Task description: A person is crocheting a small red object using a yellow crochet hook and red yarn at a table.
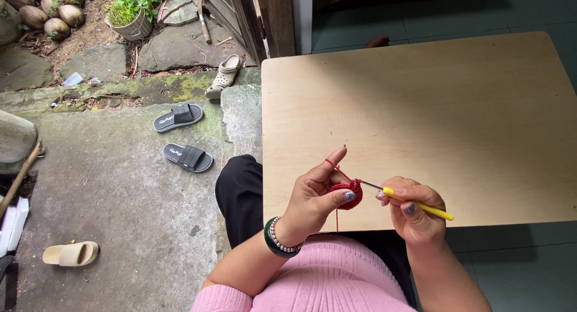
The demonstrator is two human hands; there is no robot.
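Observation:
My left hand (315, 195) pinches a small round red crochet piece (348, 195) between thumb and fingers, above the near edge of a light wooden table (421, 107). Red yarn (332, 165) loops over its raised index finger. My right hand (415, 213) grips a crochet hook with a yellow handle (421, 205); the metal tip points left into the red piece. Beaded and green bracelets (275, 237) sit on my left wrist.
Black slide sandals (178, 116) (188, 157), a beige clog (223, 76) and a beige slide (71, 253) lie on the stone ground at left. A potted plant (133, 11) and coconuts (48, 11) stand at the top left. A wooden door frame (264, 17) rises behind the table.

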